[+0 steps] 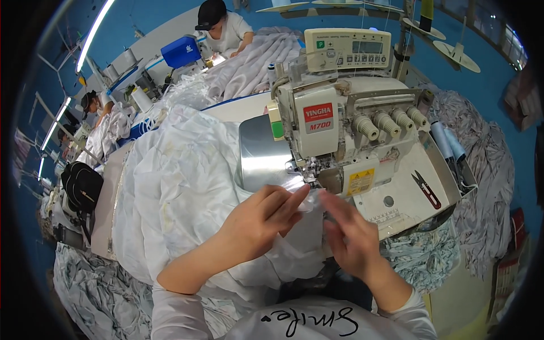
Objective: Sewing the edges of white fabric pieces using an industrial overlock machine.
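Note:
A heap of white fabric [175, 164] spreads over the left of the machine table and hangs down over my lap. My left hand [255, 218] is closed at the fabric's edge, index finger stretched toward the presser foot [310, 173] of the overlock sewing machine [317, 122]. The fabric is pinched between its thumb and fingers. Just right of it, my right hand [354, 235] has its fingers extended and its thumb apart, fingertips close to the fabric edge; they are slightly blurred. Whether those fingertips touch the cloth is hard to see. A lit metal plate [263, 150] lies left of the needle area.
Red-handled thread snips [426, 190] lie on the machine's right-hand bed. Blue thread cones [447, 141] stand in a side tray. Grey fabric piles [476, 170] fill the right side. A black bag [82, 184] sits at left. Other people [224, 31] work at machines farther back.

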A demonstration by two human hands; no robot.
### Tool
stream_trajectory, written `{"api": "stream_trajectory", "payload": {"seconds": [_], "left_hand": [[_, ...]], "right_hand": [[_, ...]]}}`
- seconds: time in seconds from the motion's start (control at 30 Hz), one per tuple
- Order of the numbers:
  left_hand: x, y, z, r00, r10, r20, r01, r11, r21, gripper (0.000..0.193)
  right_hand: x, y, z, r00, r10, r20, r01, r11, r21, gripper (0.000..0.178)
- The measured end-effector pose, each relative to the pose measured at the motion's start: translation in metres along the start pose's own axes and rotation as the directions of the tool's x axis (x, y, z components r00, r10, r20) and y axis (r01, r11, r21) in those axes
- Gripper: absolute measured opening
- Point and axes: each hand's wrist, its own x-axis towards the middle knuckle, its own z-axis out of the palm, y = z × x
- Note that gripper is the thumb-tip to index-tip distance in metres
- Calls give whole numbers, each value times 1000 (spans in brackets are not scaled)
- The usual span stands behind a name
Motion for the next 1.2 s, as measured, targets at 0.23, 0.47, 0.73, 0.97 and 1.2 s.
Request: {"api": "stream_trajectory", "payload": {"seconds": [0.23,0.47,0.73,0.97,1.2], "left_hand": [[-3,-1,5,974,195,-117,-143,925,351,40],[-5,-6,2,987,158,7,-157,976,153,36],[3,-1,10,995,49,-92,-36,990,138,39],[2,0,7,996,39,-78,-29,992,120,38],[6,-11,2,999,-6,-31,7,999,48,34]], "right_hand": [[8,0,-3,992,-57,109,79,974,-212,33],[-3,2,0,955,292,52,-294,956,22,29],[-39,7,5,514,629,583,-814,143,563,11],[-38,5,4,515,654,555,-820,186,541,11],[-34,6,5,536,638,553,-798,168,579,12]]}}
